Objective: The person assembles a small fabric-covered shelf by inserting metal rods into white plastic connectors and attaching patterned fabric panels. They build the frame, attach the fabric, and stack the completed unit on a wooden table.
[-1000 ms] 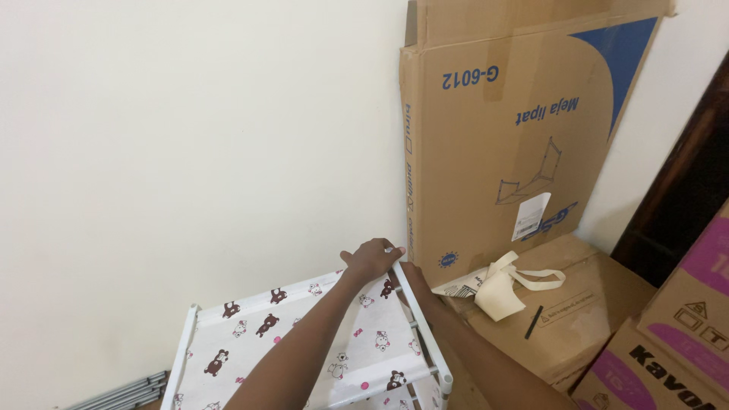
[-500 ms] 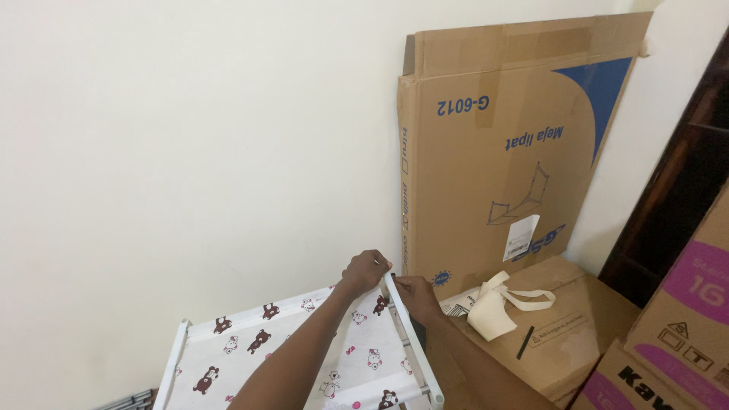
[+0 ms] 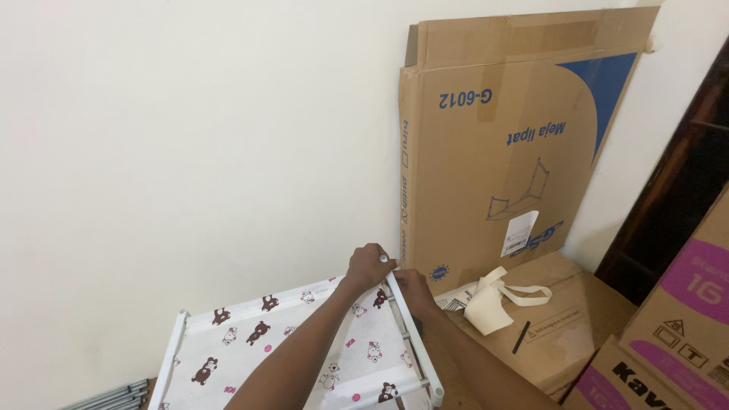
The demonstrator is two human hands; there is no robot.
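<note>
My left hand [image 3: 370, 267] grips the far corner of the white rack [image 3: 304, 342], beside the tall box [image 3: 501, 152]; my right hand [image 3: 414, 287] pinches its side rail, fingers closed. The rack could tip if my grip slips.

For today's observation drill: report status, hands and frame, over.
Left hand gripping far corner of white rack frame. Right hand on the same rail, beside it. Tall cardboard box close behind.

Fabric rack [image 3: 266, 342] stands against the wall [image 3: 190, 152], tall carton [image 3: 516, 152] leaning right of it.
</note>
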